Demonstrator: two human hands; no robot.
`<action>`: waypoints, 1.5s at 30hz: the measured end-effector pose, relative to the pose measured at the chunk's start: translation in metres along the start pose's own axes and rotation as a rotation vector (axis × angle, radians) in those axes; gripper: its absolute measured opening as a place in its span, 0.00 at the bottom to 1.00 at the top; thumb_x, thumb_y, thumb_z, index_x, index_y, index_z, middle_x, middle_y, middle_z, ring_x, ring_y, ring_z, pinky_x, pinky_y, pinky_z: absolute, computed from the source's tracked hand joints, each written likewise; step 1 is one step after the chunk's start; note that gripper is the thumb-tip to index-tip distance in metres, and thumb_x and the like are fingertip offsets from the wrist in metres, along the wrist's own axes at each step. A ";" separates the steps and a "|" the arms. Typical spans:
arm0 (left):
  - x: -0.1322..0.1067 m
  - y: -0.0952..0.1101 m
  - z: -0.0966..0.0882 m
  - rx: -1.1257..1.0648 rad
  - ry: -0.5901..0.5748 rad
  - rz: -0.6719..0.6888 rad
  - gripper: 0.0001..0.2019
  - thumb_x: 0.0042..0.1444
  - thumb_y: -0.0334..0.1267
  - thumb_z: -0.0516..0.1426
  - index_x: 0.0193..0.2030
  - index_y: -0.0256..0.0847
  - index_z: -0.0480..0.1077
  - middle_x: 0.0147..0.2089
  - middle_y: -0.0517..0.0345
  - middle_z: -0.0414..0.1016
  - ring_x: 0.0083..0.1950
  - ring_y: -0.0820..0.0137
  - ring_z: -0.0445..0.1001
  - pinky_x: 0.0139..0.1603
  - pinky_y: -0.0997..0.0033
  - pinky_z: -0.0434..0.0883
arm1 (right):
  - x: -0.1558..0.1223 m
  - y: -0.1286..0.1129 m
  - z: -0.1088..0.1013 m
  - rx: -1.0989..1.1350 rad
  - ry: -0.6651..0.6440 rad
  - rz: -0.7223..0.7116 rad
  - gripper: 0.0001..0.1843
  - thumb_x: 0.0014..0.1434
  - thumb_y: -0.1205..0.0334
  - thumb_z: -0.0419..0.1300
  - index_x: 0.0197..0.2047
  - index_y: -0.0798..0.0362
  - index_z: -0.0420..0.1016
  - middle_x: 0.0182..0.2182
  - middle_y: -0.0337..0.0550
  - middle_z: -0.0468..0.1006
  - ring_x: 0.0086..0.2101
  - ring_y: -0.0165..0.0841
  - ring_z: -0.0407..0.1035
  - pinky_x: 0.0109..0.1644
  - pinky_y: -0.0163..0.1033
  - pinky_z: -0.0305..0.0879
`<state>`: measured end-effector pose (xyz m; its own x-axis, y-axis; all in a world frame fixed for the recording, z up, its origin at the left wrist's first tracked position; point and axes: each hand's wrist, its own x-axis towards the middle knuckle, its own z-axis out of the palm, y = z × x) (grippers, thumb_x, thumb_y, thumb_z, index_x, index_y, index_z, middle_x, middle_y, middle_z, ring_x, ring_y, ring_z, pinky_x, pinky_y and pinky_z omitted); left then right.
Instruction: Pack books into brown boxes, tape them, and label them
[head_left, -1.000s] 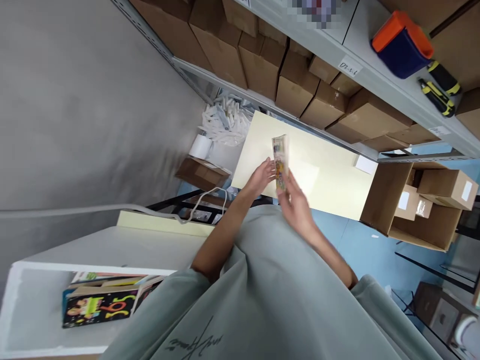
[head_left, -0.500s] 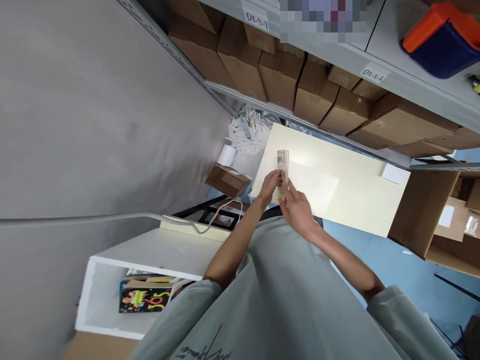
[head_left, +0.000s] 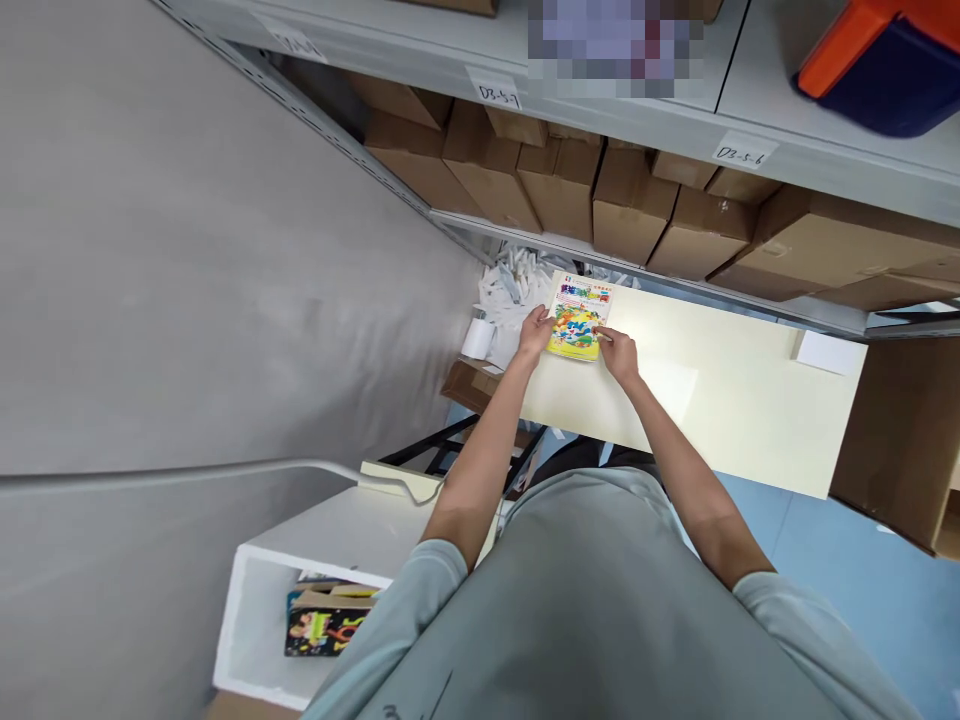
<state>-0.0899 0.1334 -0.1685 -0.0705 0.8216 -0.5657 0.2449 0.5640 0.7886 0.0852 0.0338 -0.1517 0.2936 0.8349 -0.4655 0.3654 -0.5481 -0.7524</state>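
A colourful children's book [head_left: 577,318] with a white and yellow cover faces up over the far left part of the cream tabletop [head_left: 750,400]. At its left edge my left hand [head_left: 535,332] is closed, thumb over the cover. On the opposite edge my right hand [head_left: 618,354] pinches the book, fingertips on the cover. Whether the book rests fully on the tabletop or is slightly raised, I cannot tell.
Brown cardboard boxes [head_left: 634,200] line the shelf above the table's far side. A white box [head_left: 829,353] lies at the table's right end, beside a large carton [head_left: 896,440]. White scraps [head_left: 517,290] pile up behind. A white bin [head_left: 259,600] with books stands lower left.
The book, earlier upright with its spine showing between my hands, now lies face up. My hands have moved apart to its two sides and farther forward. The view has shifted.
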 end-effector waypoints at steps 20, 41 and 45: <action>-0.077 -0.090 -0.076 0.715 0.094 0.064 0.09 0.64 0.33 0.59 0.43 0.36 0.81 0.49 0.37 0.86 0.54 0.53 0.82 0.63 0.57 0.72 | -0.151 0.140 -0.057 -0.195 0.476 0.505 0.14 0.66 0.56 0.57 0.44 0.55 0.79 0.50 0.59 0.82 0.43 0.44 0.76 0.54 0.48 0.70; -0.178 -0.038 0.013 0.521 -0.358 0.405 0.07 0.62 0.40 0.59 0.39 0.44 0.78 0.40 0.57 0.84 0.41 0.66 0.80 0.47 0.68 0.76 | -0.221 0.209 -0.258 -0.160 0.932 0.310 0.13 0.58 0.49 0.62 0.36 0.51 0.77 0.30 0.44 0.82 0.33 0.41 0.78 0.45 0.48 0.77; -0.163 -0.055 0.055 0.683 -0.400 0.357 0.04 0.62 0.37 0.60 0.38 0.44 0.78 0.39 0.55 0.85 0.42 0.63 0.82 0.51 0.65 0.77 | -0.205 0.248 -0.261 -0.164 0.903 0.424 0.10 0.56 0.53 0.62 0.35 0.51 0.77 0.30 0.46 0.82 0.34 0.41 0.77 0.46 0.49 0.77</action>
<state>-0.0385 -0.0366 -0.1328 0.4350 0.7770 -0.4551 0.7236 -0.0009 0.6902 0.3467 -0.2863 -0.1212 0.9613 0.2561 -0.1019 0.1725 -0.8475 -0.5020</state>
